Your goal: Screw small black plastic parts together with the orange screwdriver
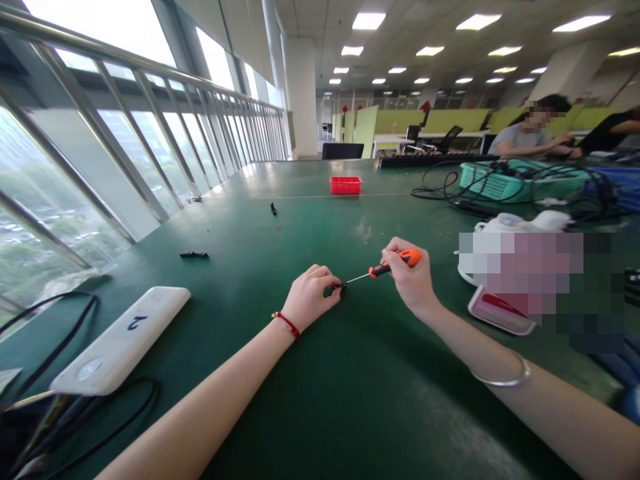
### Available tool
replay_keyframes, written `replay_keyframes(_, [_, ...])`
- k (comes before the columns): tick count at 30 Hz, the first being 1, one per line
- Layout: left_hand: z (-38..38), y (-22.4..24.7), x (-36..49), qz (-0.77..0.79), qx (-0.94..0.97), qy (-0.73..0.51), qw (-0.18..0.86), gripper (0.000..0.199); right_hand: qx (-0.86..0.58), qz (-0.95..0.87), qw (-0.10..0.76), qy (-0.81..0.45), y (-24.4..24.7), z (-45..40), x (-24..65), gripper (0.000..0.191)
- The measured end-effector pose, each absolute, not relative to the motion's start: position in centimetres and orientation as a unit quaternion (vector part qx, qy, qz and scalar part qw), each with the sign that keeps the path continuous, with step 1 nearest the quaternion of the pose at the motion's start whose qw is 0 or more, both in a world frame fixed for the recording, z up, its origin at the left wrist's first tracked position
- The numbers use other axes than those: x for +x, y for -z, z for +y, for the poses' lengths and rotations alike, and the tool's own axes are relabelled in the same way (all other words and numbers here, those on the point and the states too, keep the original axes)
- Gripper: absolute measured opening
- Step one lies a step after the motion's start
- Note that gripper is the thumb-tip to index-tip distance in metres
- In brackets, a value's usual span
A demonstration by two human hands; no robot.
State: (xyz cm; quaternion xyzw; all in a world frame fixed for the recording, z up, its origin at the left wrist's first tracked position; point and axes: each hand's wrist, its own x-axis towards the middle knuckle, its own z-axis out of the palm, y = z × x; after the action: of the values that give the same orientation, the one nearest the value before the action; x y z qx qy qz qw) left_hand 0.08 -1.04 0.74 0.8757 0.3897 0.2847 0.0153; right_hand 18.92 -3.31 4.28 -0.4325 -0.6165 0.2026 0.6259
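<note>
The site is an open-plan office fitted for bench work. Office indicators: low green partitions (405,121), black chairs (343,152), rows of ceiling lights (369,21), and large windows (100,20) behind a metal railing (150,61). Bench-work indicators: a long green counter (250,247), cables (425,193) and a screwdriver (411,257).

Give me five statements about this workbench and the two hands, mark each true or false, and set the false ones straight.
1. The right hand holds an orange-and-black screwdriver. True.
2. The left hand holds nothing. False: it pinches a small dark piece by the screwdriver's tip.
3. The red bracelet is on the right arm. False: it is on the left wrist; the right arm wears a silver bangle.
4. The white block lies to the left of the left hand. True.
5. The red basket stands nearer the person than the hands. False: it stands beyond both.
</note>
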Motion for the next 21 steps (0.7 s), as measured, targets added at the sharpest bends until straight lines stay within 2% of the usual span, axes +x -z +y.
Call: replay_keyframes(21, [-1.08, -0.72, 0.13, 0.391, 0.877, -0.280, 0.015, 0.013, -0.437, -0.651, 0.597, -0.172, -4.78, -3.51, 18.97, 0.022])
